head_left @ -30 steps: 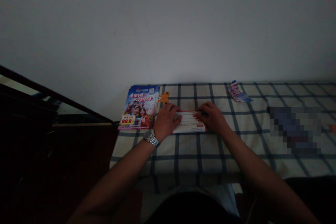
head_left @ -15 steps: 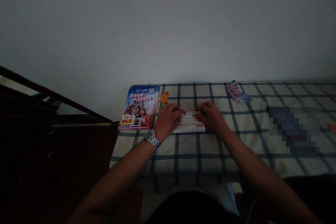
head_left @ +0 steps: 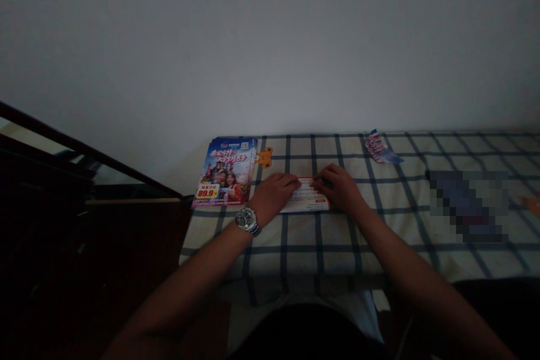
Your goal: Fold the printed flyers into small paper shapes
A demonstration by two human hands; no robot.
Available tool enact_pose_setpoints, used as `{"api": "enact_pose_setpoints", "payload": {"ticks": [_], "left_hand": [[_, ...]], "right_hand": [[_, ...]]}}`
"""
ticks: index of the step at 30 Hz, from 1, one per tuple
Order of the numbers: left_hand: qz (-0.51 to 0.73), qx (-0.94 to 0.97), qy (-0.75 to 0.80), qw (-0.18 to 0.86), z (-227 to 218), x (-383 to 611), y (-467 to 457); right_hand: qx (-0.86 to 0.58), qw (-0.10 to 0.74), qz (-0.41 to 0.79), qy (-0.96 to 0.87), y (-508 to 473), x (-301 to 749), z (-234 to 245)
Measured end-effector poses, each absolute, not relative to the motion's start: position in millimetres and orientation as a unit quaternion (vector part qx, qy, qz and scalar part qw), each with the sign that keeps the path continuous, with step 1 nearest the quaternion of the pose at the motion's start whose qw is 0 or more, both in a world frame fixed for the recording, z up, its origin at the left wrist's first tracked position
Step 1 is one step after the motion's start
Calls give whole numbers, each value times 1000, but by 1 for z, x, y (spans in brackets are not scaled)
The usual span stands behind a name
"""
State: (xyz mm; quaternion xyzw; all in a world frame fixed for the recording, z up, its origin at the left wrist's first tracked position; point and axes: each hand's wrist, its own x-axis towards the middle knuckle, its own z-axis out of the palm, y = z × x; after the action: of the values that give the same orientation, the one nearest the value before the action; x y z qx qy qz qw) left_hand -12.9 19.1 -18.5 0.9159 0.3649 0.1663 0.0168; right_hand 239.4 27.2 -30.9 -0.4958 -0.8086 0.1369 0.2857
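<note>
A white printed flyer [head_left: 307,201] with a red right edge lies on the checked cloth, its far edge looking folded over. My left hand [head_left: 274,196], with a metal watch at the wrist, presses its closed fingers on the flyer's far left part. At the far right corner, the bent fingers of my right hand [head_left: 337,187] pinch the paper. Left of my hands is a stack of colourful flyers [head_left: 225,171], blue at the top and marked 89.9. An orange bear-shaped piece [head_left: 264,157] sits beside that stack, just beyond my left hand.
The checked cloth [head_left: 304,247] covers a surface that meets a grey wall. A crumpled or folded blue-and-pink flyer [head_left: 381,149] lies at the back right. Farther right is a dark blurred-out object [head_left: 466,205]. A dark slanted rail [head_left: 101,160] stands at the left.
My left hand has flattened and come slightly nearer, its fingers moving a little right along the flyer. My right hand stays almost in place at the corner.
</note>
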Motion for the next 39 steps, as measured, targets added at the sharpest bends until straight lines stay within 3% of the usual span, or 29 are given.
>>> {"api": "enact_pose_setpoints", "payload": {"ticks": [13, 23, 39], "left_hand": [[162, 920, 357, -10, -18, -11, 22], [136, 920, 367, -11, -15, -10, 20], [153, 915, 371, 52, 4, -10, 7]], "right_hand": [[-477, 338, 141, -799, 19, 246, -14], [-451, 217, 119, -858, -13, 229, -2], [-490, 200, 78, -845, -21, 213, -9]]}}
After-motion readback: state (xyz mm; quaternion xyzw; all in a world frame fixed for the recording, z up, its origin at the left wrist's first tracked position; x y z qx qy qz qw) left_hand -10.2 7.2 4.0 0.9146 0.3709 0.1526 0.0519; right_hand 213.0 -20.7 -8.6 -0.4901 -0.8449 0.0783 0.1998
